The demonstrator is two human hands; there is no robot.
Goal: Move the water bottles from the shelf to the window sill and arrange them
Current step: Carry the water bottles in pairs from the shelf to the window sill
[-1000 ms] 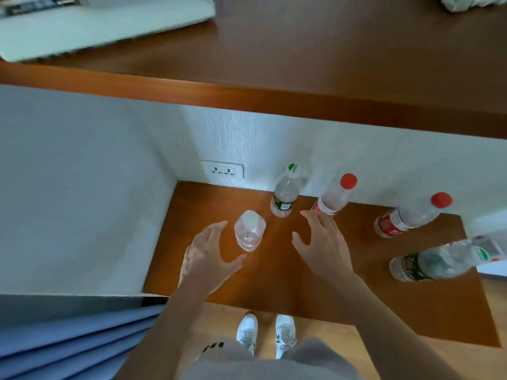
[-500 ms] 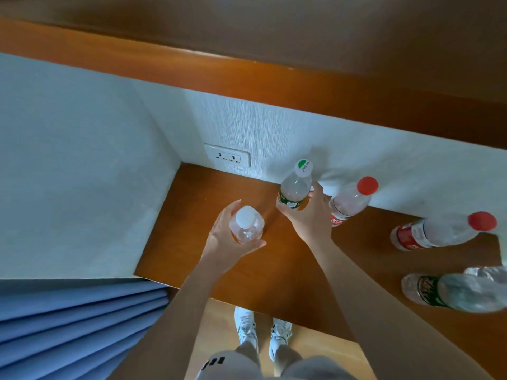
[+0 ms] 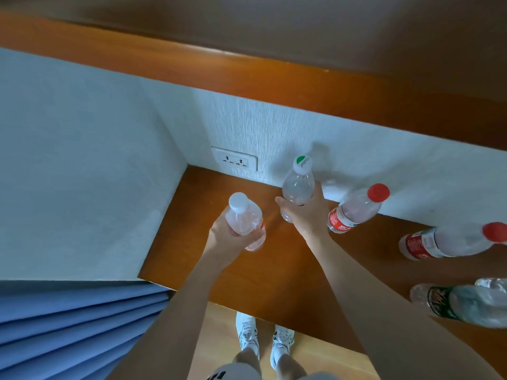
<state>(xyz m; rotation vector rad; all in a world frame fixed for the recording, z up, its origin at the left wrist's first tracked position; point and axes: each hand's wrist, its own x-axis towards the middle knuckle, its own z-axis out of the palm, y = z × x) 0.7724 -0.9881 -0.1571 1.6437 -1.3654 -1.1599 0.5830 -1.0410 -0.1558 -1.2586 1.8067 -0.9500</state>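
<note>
My left hand (image 3: pixel 223 238) grips a clear bottle with a white cap (image 3: pixel 244 219), tilted above the wooden shelf (image 3: pixel 208 259). My right hand (image 3: pixel 307 215) is wrapped round a clear bottle with a green-and-white cap (image 3: pixel 299 182) near the back wall. To its right stands a red-capped bottle with a red label (image 3: pixel 356 208). A second red-capped bottle (image 3: pixel 450 242) is at the right edge. In front of that one stands a green-labelled bottle (image 3: pixel 466 304), partly cut off by the frame.
A white wall socket (image 3: pixel 234 161) sits on the back wall at the shelf's left corner. An upper wooden shelf (image 3: pixel 247 75) overhangs. A white side wall closes the left, blue curtain folds (image 3: pixel 76 325) hang below it. My feet stand on the wooden floor.
Both hands went from open above the shelf to closing round the two bottles. The white-capped bottle has since tilted in my left hand. The view has moved closer.
</note>
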